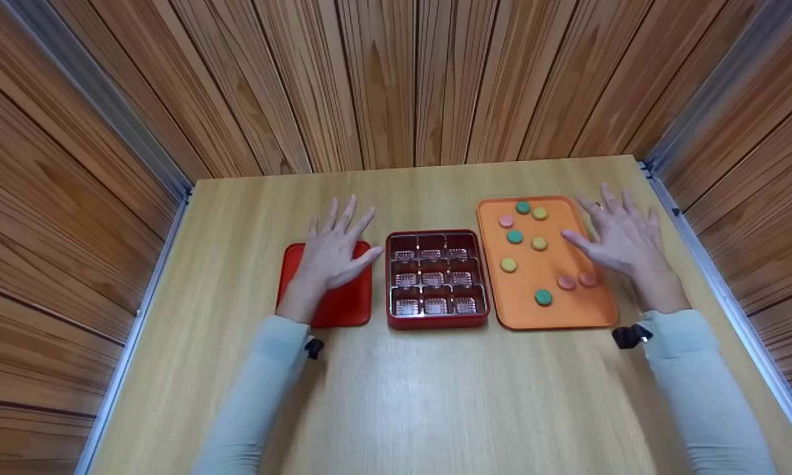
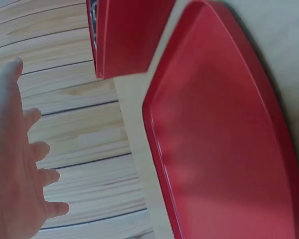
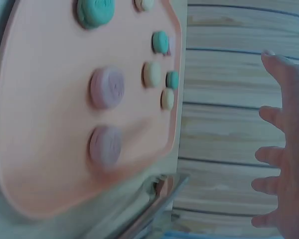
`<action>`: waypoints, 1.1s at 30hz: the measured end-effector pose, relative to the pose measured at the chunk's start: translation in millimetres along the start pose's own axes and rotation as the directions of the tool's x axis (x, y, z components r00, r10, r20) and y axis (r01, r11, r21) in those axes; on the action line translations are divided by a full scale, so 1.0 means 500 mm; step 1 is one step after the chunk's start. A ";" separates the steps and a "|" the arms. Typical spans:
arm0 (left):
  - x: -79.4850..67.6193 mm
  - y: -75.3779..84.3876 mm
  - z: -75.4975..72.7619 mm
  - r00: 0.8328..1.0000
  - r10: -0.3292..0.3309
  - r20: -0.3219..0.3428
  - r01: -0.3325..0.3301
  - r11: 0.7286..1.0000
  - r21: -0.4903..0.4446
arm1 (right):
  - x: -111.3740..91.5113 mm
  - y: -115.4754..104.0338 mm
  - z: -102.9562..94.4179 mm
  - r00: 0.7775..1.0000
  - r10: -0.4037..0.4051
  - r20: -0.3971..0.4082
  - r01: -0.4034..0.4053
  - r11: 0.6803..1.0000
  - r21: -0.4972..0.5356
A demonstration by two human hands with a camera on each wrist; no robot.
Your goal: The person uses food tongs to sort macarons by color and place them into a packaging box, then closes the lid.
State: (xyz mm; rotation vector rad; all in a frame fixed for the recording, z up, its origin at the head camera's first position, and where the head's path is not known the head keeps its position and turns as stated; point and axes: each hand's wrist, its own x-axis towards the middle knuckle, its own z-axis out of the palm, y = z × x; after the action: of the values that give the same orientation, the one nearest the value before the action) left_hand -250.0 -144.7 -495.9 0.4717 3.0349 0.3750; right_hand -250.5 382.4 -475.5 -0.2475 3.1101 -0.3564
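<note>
My left hand [image 1: 333,256], fingers spread free, partly hides the red tray [image 1: 341,309] at 9 o'clock from the red box [image 1: 438,322]; my right hand [image 1: 623,241], likewise loose, overlaps the orange tray [image 1: 521,313] holding 9 macarons [image 1: 543,297] at 3. Beyond, at 12, stands wooden wall [image 1: 396,86].

The place is a booth-like workstation, its wider room unseen: a pale wood-grain tabletop [image 1: 428,396] enclosed on the far, left and right sides by brown wood-plank panels [image 1: 392,86], with straight silver metal rails [image 1: 107,99] lining the corners.
</note>
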 end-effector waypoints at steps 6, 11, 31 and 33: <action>0.002 0.018 0.012 1.000 0.016 0.004 -0.016 0.997 -0.072 | -0.020 0.046 -0.007 0.999 0.043 0.001 -0.043 0.999 -0.010; -0.002 0.023 0.022 0.999 0.024 -0.031 -0.028 0.991 -0.134 | -0.030 0.069 -0.010 0.997 0.071 0.020 -0.071 0.997 -0.012; -0.033 0.038 0.069 0.998 0.023 -0.062 -0.048 0.891 -0.451 | -0.028 0.117 0.009 0.955 0.293 0.053 -0.298 0.941 0.158; -0.035 0.041 0.078 0.998 0.024 -0.053 -0.046 0.889 -0.456 | -0.029 0.121 0.015 0.950 0.305 0.064 -0.311 0.936 0.162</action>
State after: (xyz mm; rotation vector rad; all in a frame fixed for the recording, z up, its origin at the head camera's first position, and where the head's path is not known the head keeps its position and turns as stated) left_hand -223.9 -122.1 -528.4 0.4839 2.8347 1.0836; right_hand -245.6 441.2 -496.5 0.2306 2.9864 -0.5952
